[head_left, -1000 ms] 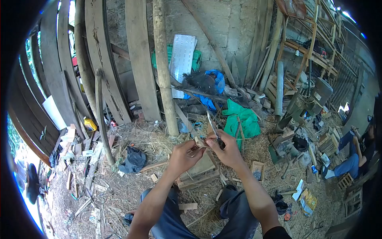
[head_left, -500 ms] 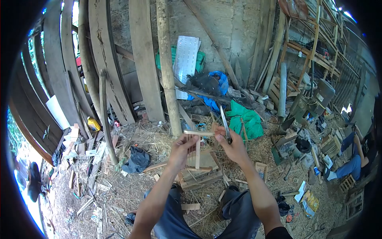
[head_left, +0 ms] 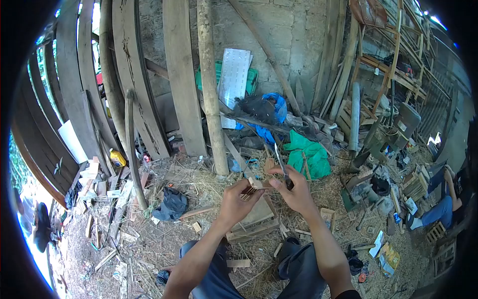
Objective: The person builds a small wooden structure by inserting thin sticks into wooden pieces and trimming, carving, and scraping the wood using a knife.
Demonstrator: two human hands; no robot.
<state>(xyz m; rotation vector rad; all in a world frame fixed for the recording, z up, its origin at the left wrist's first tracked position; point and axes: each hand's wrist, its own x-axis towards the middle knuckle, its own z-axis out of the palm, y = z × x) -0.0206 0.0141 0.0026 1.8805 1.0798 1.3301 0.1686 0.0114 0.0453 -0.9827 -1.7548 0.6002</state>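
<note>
My left hand [head_left: 236, 203] is closed around a small wooden frame [head_left: 255, 183] made of thin pale strips, held above my knees. Part of the frame is hidden behind the fingers. My right hand [head_left: 297, 193] grips a knife [head_left: 279, 158], its blade pointing up and away from me. The right fingertips also meet the near-right end of the frame. Below both hands, a wooden block or low stand [head_left: 253, 225] rests on the ground between my feet.
Wood scraps and shavings cover the ground. Ahead stand a pole [head_left: 213, 114], a green plastic sheet [head_left: 308, 157] and a blue tarp [head_left: 274, 107]. A black bag [head_left: 172, 203] lies to the left. Another person's leg [head_left: 435, 212] shows at the far right.
The wooden frame has been turned, so its hanging strip no longer points down, and it sits slightly lower. Both hands have shifted closer together; the knife stays in my right hand.
</note>
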